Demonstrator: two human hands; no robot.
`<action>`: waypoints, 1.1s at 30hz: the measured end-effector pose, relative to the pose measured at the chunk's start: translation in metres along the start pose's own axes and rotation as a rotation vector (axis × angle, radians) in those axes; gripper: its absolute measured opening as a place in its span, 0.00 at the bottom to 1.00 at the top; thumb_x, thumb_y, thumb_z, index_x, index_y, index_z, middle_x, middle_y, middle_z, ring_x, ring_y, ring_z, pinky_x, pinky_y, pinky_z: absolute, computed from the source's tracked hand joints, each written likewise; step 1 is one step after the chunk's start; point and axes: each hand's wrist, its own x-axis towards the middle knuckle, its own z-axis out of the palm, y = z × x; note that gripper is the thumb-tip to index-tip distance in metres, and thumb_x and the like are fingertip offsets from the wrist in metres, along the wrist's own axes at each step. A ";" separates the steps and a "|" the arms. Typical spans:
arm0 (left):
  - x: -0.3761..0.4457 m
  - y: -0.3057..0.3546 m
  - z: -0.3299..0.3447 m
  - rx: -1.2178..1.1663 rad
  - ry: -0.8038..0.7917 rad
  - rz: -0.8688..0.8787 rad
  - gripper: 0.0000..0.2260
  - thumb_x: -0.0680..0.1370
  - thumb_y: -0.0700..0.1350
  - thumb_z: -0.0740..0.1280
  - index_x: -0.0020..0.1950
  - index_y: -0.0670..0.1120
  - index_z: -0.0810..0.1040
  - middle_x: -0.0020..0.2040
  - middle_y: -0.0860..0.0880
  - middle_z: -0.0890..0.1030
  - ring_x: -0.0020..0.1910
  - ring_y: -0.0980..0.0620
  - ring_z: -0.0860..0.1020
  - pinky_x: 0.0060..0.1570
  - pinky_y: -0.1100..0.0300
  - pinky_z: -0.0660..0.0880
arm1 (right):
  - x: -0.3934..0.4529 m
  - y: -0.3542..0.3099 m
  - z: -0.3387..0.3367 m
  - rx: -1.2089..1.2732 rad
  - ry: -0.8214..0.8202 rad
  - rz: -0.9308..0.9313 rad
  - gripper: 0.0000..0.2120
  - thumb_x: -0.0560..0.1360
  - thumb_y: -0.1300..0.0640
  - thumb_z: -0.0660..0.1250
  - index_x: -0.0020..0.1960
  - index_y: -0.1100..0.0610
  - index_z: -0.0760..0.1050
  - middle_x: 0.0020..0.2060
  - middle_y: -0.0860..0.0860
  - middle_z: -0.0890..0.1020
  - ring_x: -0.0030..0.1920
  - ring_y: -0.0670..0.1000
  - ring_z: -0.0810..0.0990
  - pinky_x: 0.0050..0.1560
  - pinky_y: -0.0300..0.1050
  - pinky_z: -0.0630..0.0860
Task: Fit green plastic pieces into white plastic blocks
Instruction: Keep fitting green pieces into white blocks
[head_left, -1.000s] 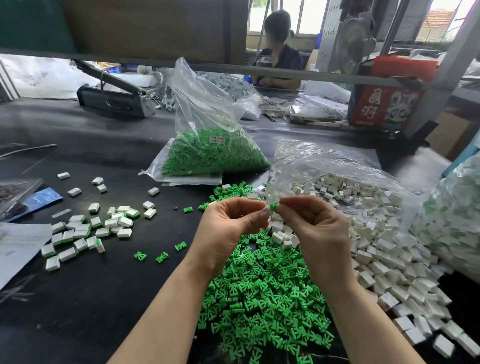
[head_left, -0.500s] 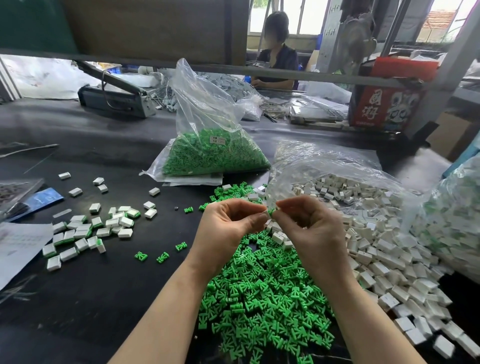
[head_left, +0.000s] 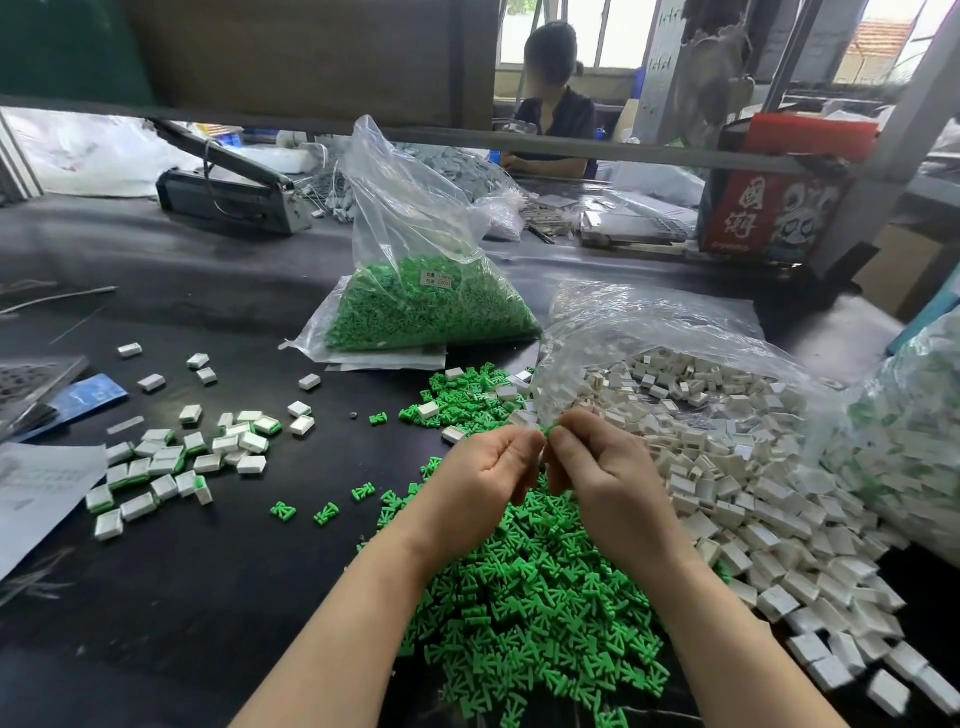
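Now, left hand (head_left: 485, 470), right hand (head_left: 597, 462), pinching green piece (head_left: 547, 431)

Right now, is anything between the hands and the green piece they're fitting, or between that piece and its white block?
Nothing visible stands in the way. The left hand and right hand meet fingertip to fingertip, pinching the green piece between them. Whether a white block is held there too cannot be told; the fingers hide it.

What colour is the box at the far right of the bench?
Red, with white characters and a panda-like figure: the box, seen in the head view.
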 end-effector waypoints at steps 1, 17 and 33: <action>-0.001 -0.001 0.002 -0.002 -0.014 0.003 0.18 0.84 0.50 0.57 0.34 0.55 0.75 0.30 0.55 0.71 0.29 0.59 0.66 0.32 0.65 0.64 | 0.000 0.001 0.001 -0.004 -0.003 0.002 0.14 0.81 0.59 0.61 0.36 0.58 0.71 0.30 0.56 0.76 0.31 0.54 0.71 0.37 0.56 0.68; 0.006 -0.006 0.008 -0.003 0.047 -0.003 0.13 0.84 0.47 0.56 0.45 0.47 0.76 0.33 0.61 0.75 0.34 0.61 0.72 0.40 0.64 0.70 | 0.006 0.008 0.005 0.077 -0.073 0.131 0.19 0.82 0.51 0.57 0.34 0.53 0.71 0.28 0.47 0.71 0.33 0.49 0.68 0.38 0.59 0.67; 0.000 0.004 0.004 -0.180 -0.052 -0.056 0.10 0.85 0.43 0.54 0.47 0.42 0.71 0.35 0.54 0.69 0.36 0.60 0.68 0.39 0.70 0.70 | 0.006 0.004 -0.003 0.111 -0.189 0.057 0.18 0.83 0.59 0.59 0.34 0.53 0.69 0.26 0.42 0.69 0.29 0.43 0.65 0.33 0.41 0.63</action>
